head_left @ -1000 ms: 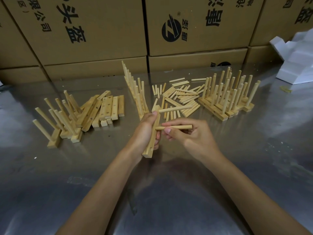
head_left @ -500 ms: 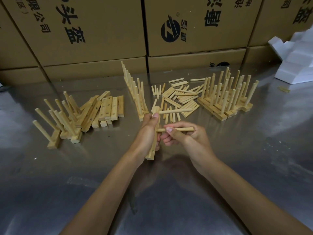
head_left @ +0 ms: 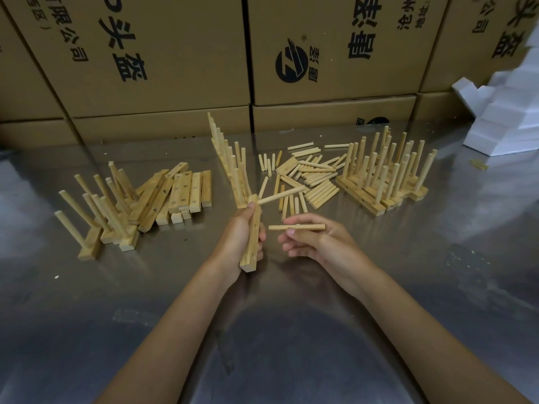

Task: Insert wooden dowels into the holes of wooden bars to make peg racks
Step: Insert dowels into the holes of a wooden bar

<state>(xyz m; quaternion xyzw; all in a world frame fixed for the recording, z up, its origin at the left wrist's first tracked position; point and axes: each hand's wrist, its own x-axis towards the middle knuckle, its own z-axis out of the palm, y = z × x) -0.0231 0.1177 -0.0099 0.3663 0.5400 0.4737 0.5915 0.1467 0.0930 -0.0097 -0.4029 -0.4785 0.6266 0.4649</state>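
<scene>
My left hand grips a wooden bar held nearly upright above the metal table. One dowel sticks out to the right from the bar's top hole; empty holes show lower on its side. My right hand pinches a second dowel, which lies level a little to the right of the bar and apart from it. Loose dowels lie in a heap behind my hands.
Finished peg racks stand at the right, in a row at the centre and at the left. Bare bars are stacked left of centre. Cardboard boxes wall the back; white foam sits far right.
The dowel in my right hand was touching the bar's side; it has drawn back to the right and now sits apart from the bar. My left hand still holds the bar.
</scene>
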